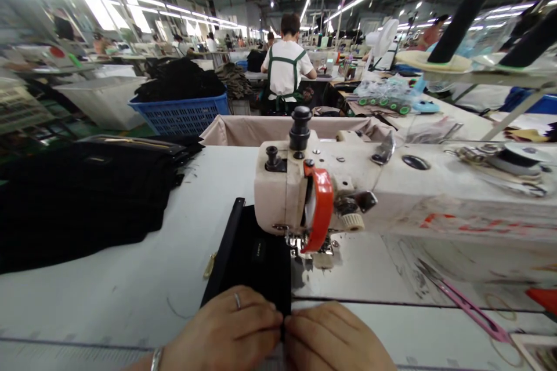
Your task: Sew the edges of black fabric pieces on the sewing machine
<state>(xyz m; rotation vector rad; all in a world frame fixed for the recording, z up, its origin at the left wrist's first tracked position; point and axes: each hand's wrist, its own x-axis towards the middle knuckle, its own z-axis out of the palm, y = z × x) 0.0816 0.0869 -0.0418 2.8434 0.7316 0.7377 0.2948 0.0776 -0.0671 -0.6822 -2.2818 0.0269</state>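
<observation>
1. Head view: a black cloth piece (261,269) lies flat on the white counter (130,295), to the left of the sewing machine's metal foot (300,246).
2. It has a small dark label (258,251) with tiny light letters, too small to read. A gold tab (210,265) sticks out at its left side.
3. The left hand (237,327) has its fingers bent close together, pinching the near end of the cloth. It wears a ring (237,300) and a bracelet (156,359).
4. The right hand (335,336) is closed up too, pinching the near right corner. The fingertips of both hands almost meet.
5. The white sewing machine (391,185) stands just past the cloth, with a bright orange strip (321,208) on its front.
6. Pink snips (472,310) lie to the right, near the machine.
7. A big black cloth pile (87,203) sits on the left.
8. Farther away, a blue basket (183,116) is heaped with dark cloth. A person in a white shirt (285,66) with green straps faces away.
</observation>
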